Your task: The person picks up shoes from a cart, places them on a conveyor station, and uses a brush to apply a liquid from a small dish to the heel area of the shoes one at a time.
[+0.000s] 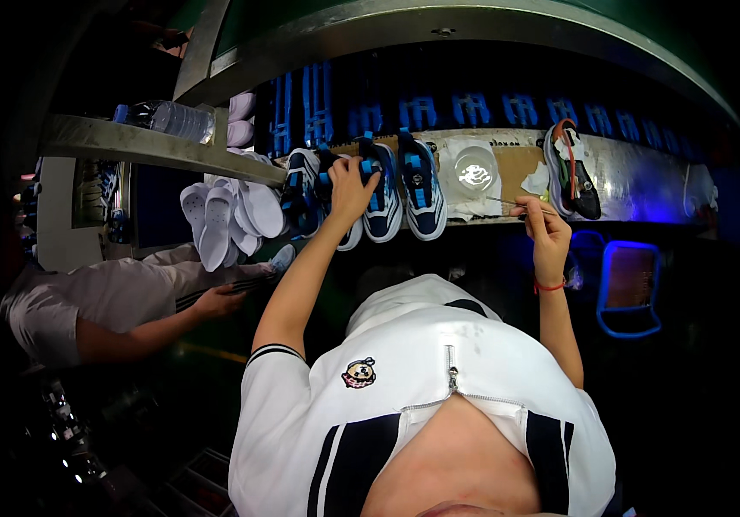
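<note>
My left hand (pixel 352 185) is curled over the collar of a navy and white sneaker (pixel 351 237), gripping it; most of that shoe is hidden under the hand. Close on its right stand two more sneakers, a blue-and-navy one (pixel 381 202) and a navy one with a white sole (pixel 422 194). Another sneaker (pixel 302 194) is to its left. Pinched in the fingers of my right hand (pixel 547 233) is a thin stick (pixel 499 201), its tip pointing left near a clear round bowl (pixel 476 170). Whether the stick ends in a brush is too small to tell.
A black shoe with orange trim (pixel 570 172) lies on the bench (pixel 637 185) by my right hand. White clogs (pixel 227 215) hang at left, below a metal bar with a plastic bottle (pixel 171 119). Another person's arm (pixel 146 334) is at left; a blue-framed chair (pixel 630 289) stands right.
</note>
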`<state>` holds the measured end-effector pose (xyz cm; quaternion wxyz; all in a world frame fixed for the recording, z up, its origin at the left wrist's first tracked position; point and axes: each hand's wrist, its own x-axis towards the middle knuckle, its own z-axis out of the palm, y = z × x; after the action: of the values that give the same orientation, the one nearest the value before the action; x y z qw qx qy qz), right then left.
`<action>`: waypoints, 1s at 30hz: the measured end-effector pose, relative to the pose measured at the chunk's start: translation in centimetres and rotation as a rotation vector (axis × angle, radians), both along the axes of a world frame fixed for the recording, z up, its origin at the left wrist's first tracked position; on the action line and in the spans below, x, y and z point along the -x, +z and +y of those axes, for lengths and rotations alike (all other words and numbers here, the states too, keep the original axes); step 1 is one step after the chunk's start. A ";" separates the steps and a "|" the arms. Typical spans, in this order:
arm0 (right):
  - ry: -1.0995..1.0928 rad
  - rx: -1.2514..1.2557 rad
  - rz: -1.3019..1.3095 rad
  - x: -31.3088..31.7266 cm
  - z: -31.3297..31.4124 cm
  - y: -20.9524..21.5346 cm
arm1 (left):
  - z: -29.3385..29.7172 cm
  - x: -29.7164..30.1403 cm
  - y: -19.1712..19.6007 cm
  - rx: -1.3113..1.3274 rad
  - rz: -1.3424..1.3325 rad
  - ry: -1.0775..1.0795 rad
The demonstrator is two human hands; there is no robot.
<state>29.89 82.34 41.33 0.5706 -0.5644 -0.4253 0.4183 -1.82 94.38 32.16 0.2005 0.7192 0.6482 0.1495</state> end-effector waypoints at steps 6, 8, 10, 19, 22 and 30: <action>-0.030 0.028 -0.019 -0.7 -0.5 -0.3 | -3.4 1.0 1.3 -0.245 0.358 -0.049; -0.030 0.033 -0.035 -0.7 -0.6 -0.3 | -3.5 1.9 1.8 -0.271 0.401 -0.045; -0.031 0.035 -0.016 -0.7 -0.6 -0.5 | -3.1 3.6 1.2 -0.193 0.440 -0.059; -0.002 0.089 -0.040 -0.7 -0.5 -2.8 | 2.1 4.8 2.6 0.160 0.334 -0.446; 0.009 0.120 -0.027 -0.9 -0.2 -3.3 | 3.6 5.4 1.8 0.290 0.389 -0.471; -0.054 0.108 0.027 -1.9 -0.4 -4.6 | 5.0 5.6 0.3 0.444 0.343 -0.423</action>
<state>31.75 81.95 36.76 0.5561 -0.5999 -0.3789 0.4328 -7.40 99.39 32.44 0.2666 0.7911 0.5259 -0.1628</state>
